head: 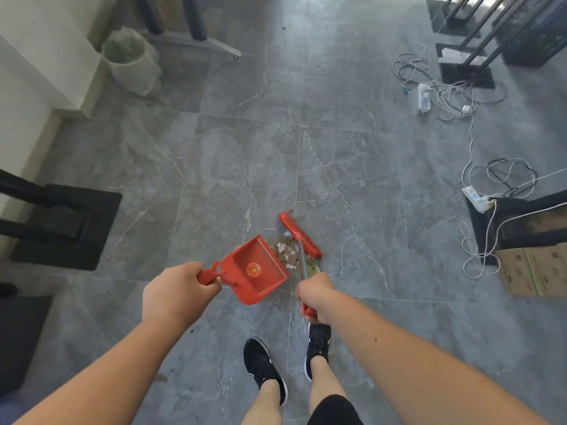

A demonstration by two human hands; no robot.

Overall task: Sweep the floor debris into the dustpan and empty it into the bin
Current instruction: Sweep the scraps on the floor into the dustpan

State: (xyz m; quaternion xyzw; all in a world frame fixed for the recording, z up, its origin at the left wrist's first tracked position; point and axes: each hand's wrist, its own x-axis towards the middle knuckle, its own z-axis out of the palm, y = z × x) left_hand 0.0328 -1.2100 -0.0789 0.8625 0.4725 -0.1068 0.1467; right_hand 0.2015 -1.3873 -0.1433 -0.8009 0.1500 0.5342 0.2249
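Grey veined floor (245, 148), looked down upon from the head view. Clamped the left grip (175, 292) round the handle of the red dustpan (254, 271), open mouth turned toward the debris (285, 250) to catch it. Wrapped the right grip (316, 297) tight on the broom (299, 234) shaft, head set beyond the pile, likely to draw it in. Saw the bin (129, 59) well apart, by the floor's far left edge.

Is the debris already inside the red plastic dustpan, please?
No, the red plastic dustpan holds none; the debris pile lies on the floor beside its lip.
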